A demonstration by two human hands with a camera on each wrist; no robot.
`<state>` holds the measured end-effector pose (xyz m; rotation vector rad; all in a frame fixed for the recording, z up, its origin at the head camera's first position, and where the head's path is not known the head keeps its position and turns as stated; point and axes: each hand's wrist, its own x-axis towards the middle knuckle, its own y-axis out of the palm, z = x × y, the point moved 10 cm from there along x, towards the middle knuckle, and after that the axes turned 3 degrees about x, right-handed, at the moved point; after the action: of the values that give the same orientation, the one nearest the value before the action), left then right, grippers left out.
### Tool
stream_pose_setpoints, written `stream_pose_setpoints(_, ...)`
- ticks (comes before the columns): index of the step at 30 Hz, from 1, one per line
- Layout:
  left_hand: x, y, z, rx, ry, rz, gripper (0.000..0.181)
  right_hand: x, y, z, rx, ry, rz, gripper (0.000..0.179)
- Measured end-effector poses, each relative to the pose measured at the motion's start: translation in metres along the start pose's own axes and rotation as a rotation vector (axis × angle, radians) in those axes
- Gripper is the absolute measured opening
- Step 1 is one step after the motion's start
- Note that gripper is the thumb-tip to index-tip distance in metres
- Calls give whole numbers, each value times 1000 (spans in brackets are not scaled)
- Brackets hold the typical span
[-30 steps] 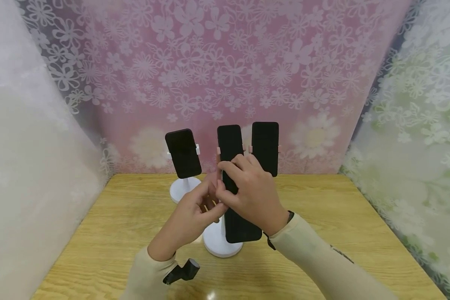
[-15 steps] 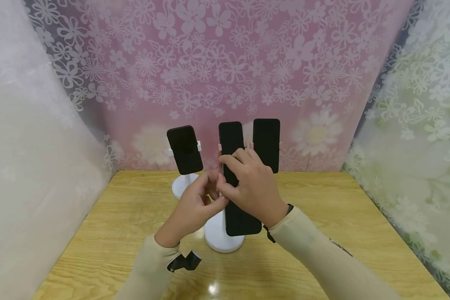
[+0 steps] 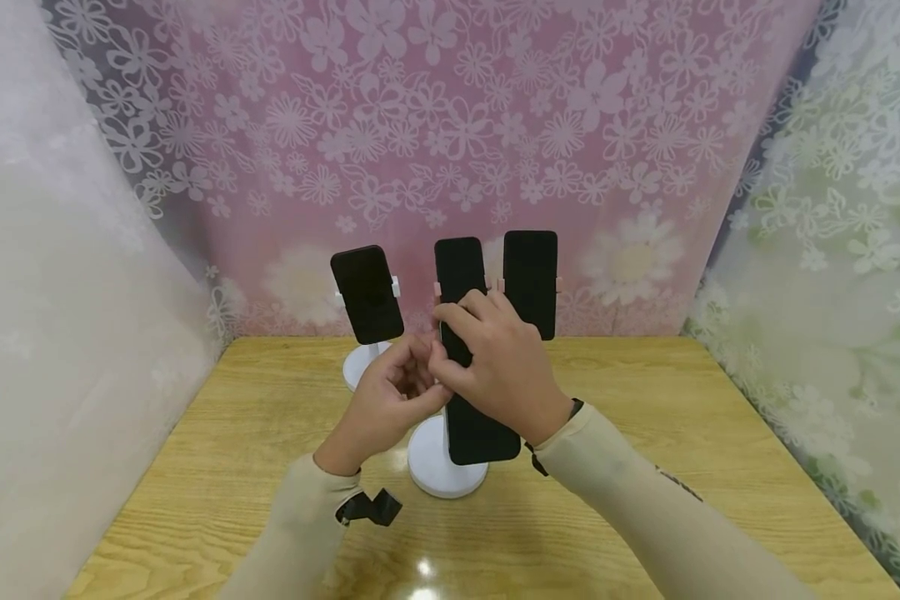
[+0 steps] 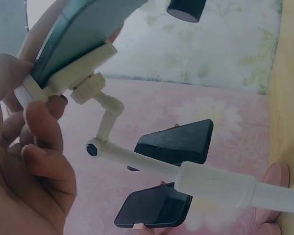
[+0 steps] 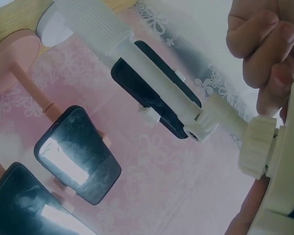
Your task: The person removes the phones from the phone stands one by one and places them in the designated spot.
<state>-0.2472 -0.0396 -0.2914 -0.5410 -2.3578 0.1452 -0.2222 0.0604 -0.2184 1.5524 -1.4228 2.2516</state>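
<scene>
In the head view, a black smartphone (image 3: 483, 429) stands at the front on a white phone stand (image 3: 446, 471). My right hand (image 3: 502, 367) lies across its screen and grips it, fingertips at its left edge. My left hand (image 3: 386, 404) is at that same edge with curled fingers. The left wrist view shows its thumb and a finger pinching the white end of the clamp (image 4: 32, 93), beside the tilted phone (image 4: 83, 34). From the right wrist, I see the stand's knob (image 5: 257, 147) and left-hand fingers (image 5: 264, 54) above it; the phone's screen is hidden there.
Behind are a phone (image 3: 367, 296) on another white stand and two phones, the middle one (image 3: 461, 262) and the right one (image 3: 531, 283), in pink clamps. A pink stand base (image 5: 14, 61) shows from the right wrist. Flowered curtains (image 3: 450, 125) surround the wooden table (image 3: 270, 425).
My left wrist has risen a little and come slightly inward, its fingers staying by the phone's left edge. The right hand keeps its grip. The head view has shifted slightly.
</scene>
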Motion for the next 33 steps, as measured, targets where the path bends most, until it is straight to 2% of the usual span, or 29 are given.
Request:
stream_pose_setpoints(7, 4, 0, -4, 6, 108, -2, 16, 3, 1, 0, 2, -11, 20, 25)
stream_pose_setpoints(10, 6, 0, -4, 8, 129, 13, 20, 5, 1, 1, -1, -23, 29, 24)
stream_pose_setpoints(22, 15, 3, -2, 13, 102, 90, 19, 7, -2, -3, 22, -37, 27, 22)
stream_pose_setpoints(33, 13, -2, 3, 38, 24, 102, 21, 6, 2, -4, 13, -22, 47, 23)
